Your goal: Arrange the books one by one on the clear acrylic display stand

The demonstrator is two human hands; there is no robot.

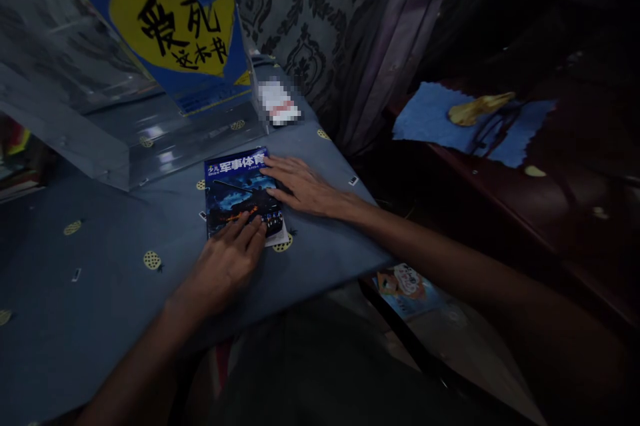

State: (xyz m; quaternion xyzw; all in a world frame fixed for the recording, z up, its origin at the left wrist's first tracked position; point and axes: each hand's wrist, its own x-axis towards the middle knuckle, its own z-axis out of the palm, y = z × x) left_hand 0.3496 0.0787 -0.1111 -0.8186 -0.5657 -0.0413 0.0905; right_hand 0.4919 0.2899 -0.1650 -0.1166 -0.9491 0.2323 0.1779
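A small book (235, 189) with a dark blue cover, white Chinese lettering and a tank picture lies face up near the table's edge. My left hand (233, 256) rests over its lower edge, fingers stretched onto the cover. From the right, my right hand (303, 187) lies flat with its fingertips on the book's right edge. Neither hand grips anything. A strip of white page shows under the cover at the lower right corner.
A clear plastic stand (200, 129) holds a blue sign (170, 89) with a yellow heart. Beside it lies a phone-like object (279, 103), pixelated. The table (115, 319) has a pineapple-print cloth. Right, a blue cloth (425, 113) carries a yellow object (475, 109) and glasses (490, 136).
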